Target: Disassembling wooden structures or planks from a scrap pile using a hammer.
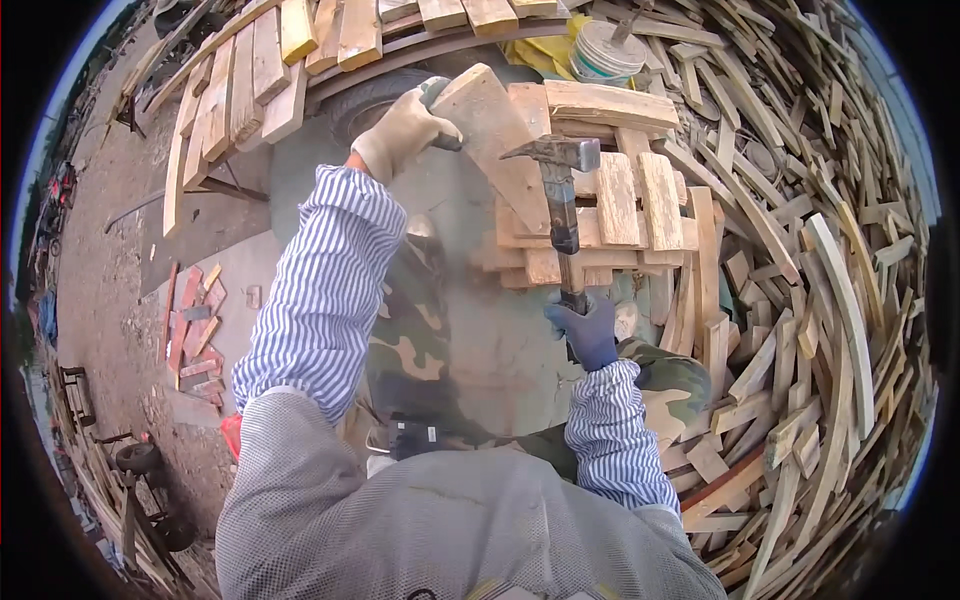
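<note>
My left hand (405, 130), in a pale glove with dark fingertips, is closed on the upper left edge of a wide wooden board (490, 125). The board slants down to the right, its lower end by a stack of short wood blocks (618, 200). In a dark blue-grey glove, my right hand (590, 330) grips the handle of a claw hammer (562, 215). The hammer stands head up, its metal head in front of the stack and just right of the board. From this view I cannot tell whether the board's lower end touches the stack.
A large pile of loose wood strips (790, 300) fills the right side. At the upper left stands a rack of planks (245, 85). Beyond the stack is a white bucket (607, 52) near yellow sheeting (540, 50). Reddish wood pieces (195, 320) lie on the ground at left.
</note>
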`<state>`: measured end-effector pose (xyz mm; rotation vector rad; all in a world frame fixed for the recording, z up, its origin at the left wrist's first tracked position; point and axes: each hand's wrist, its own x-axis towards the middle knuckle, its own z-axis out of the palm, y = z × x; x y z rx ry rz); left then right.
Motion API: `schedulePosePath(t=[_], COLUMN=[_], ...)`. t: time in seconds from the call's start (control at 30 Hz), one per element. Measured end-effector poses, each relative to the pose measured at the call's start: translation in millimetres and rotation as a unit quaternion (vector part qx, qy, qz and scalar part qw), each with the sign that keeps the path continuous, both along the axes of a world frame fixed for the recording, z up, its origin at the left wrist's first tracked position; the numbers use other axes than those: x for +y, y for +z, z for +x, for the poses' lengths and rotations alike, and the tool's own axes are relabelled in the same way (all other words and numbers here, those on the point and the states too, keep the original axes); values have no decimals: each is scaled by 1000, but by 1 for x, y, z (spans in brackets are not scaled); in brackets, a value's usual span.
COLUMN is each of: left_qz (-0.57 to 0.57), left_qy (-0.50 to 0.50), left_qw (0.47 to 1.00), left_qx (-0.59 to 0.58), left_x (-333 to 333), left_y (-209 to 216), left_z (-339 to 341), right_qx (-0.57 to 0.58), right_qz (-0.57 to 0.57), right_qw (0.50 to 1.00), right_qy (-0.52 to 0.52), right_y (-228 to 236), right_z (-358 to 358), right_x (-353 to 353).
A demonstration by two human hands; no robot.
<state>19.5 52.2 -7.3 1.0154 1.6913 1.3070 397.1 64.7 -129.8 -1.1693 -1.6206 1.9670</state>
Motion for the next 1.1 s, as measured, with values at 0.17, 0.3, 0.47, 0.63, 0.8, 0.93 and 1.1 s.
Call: schedulePosePath(t=[0.17,0.3,0.47,0.63,0.8,0.93,1.1], left_qz=[-5,-25,-67,106,315,403,502], left_qy=[52,55,97,355,417,385,493], left_qw=[978,948,938,929,831,730,615], left_qx=[200,313,327,0,-191,-396,-356], left_x=[0,-22,-69,-159,-299,-371,-406], left_y=[21,51,63,37,-1,-40,-60], left_z=[40,82,101,72,34,29,-30], right_qx=[66,103,40,48,-27,-38,-61], right_qz=[-228,-369,-305,-250,-167,-159,-208], right_qw=[969,910,944,950,969,969,957], right_qy=[-73,-157,-121,-180,-182,-185,-195], right_y=[1,-36,-63,-77,-88,-84,-65], right_z=[20,-4,11,41,52,46,22], right_x=[-7,4,7,12,18,14,-1])
